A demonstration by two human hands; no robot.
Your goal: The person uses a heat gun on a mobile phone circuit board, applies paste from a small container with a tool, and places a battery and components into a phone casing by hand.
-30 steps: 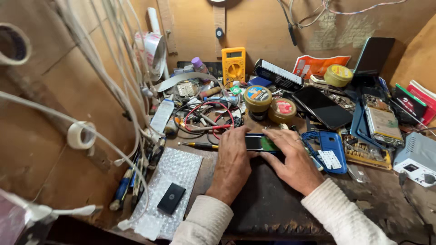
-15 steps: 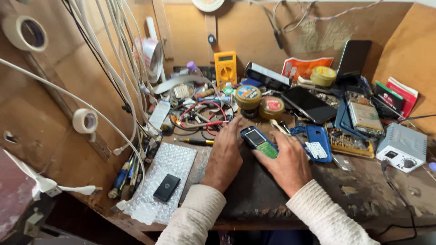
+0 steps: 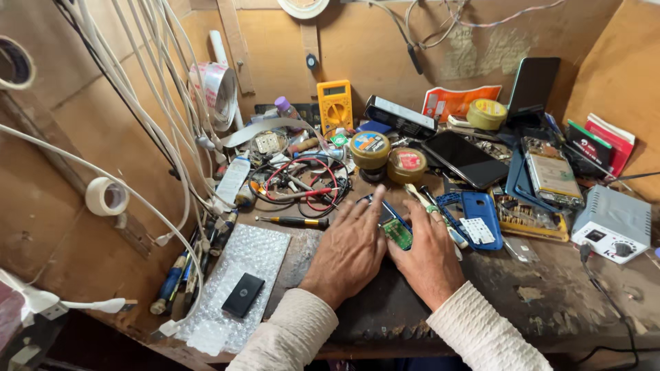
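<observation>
Both hands lie on the dark mat at the near edge of the table (image 3: 564, 309): left hand (image 3: 347, 251) flat with fingers spread, right hand (image 3: 430, 257) curled, pinning a small opened phone (image 3: 392, 223) with its green board showing between them. The step looks like steadying the phone for board work; any next move would need a tool, and a screwdriver (image 3: 292, 221) lies just left. Farther back stand two round tins (image 3: 386, 156) and a yellow multimeter (image 3: 335, 105).

Two hands (image 3: 347, 251) flank one small opened phone (image 3: 390, 223); beyond it stand two round tins (image 3: 370, 149) and one yellow multimeter (image 3: 335, 104), with one screwdriver (image 3: 294, 221) left and one black module (image 3: 243, 295) nearer.
</observation>
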